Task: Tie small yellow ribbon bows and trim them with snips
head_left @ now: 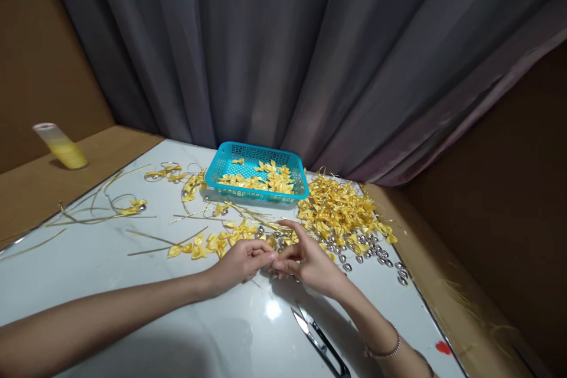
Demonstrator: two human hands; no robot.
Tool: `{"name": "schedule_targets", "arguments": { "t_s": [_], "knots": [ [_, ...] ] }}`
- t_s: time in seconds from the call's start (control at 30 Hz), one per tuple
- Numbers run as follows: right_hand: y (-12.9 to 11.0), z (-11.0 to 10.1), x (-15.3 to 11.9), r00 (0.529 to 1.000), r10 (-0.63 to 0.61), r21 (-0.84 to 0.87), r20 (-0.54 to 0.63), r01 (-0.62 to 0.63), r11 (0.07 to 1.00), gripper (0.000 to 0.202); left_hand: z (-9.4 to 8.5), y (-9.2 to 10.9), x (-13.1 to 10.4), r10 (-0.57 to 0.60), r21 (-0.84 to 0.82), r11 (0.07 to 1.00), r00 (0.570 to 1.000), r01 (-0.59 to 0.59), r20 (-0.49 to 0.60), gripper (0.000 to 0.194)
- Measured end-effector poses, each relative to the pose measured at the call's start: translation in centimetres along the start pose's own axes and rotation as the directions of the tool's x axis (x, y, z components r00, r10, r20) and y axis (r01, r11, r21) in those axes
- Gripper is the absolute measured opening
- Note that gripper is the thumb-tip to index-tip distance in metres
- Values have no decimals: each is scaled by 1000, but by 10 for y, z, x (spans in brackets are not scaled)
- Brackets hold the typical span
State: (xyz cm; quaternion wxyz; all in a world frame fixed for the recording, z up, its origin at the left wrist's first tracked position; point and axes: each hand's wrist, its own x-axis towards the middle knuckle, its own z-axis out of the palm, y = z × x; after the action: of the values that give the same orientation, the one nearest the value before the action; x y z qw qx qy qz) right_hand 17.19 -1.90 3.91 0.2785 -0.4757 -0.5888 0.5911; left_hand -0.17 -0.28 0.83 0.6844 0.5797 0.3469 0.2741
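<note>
Over the middle of the white table [186, 319], my left hand [243, 260] and my right hand [308, 260] meet at the fingertips. Both hands are pinched closed; whatever lies between the fingers is too small to make out. Yellow ribbon bows [217, 242] lie just beyond my left hand. Silver bells or beads [381, 251] are scattered to the right of my right hand, beside a large heap of yellow bows [339, 204]. Thin gold ties [252, 212] lie behind my hands.
A blue basket [257, 192] with yellow bows stands at the back. Black-handled snips [321, 342] lie near the front, beside my right forearm. Gold wires [101, 209] and a finished-looking bow [133, 208] are at the left. A yellow-filled container [66, 150] stands far left, before a grey curtain [266, 47].
</note>
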Motion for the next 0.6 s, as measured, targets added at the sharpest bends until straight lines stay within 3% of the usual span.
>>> {"name": "schedule_targets", "arguments": {
  "t_s": [0.2, 0.6],
  "knots": [
    [-2, 2, 0, 998, -58, -97, -23, 56, 994, 54, -1, -6, 4, -24, -103, 994, 1000, 23, -15, 32],
    [-11, -5, -4, 997, -55, -238, -56, 40, 970, 45, 2, -2, 1, 16, 29, 999, 995, -13, -97, 34]
  ]
}}
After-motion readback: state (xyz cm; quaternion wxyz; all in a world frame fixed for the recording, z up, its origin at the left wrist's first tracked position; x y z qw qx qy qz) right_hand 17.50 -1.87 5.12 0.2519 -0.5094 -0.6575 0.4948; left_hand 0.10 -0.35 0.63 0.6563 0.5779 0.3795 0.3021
